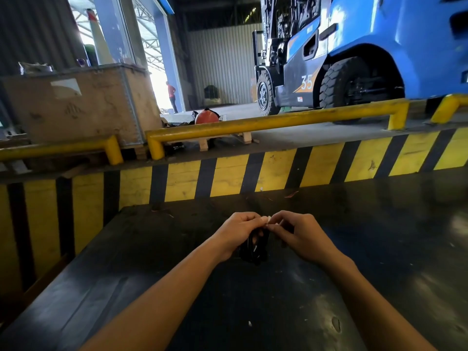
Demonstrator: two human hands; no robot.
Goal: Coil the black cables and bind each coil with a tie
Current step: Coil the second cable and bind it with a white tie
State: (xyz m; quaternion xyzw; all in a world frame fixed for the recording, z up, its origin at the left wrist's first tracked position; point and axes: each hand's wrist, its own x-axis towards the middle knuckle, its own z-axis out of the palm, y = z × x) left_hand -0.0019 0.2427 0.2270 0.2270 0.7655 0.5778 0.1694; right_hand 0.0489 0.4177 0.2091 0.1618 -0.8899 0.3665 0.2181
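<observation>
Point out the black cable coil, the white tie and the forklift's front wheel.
black cable coil (254, 250): head view, on the dark loops hanging below the hands.
white tie (266, 220): head view, on the pale bit pinched between the fingertips.
forklift's front wheel (265, 94): head view, on the hub.

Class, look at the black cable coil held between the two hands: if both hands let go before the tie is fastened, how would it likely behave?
The black cable coil hangs bunched below the left hand, so it is probably floppy and light. With the white tie apparently unfastened, the loops would likely spring loose.
</observation>
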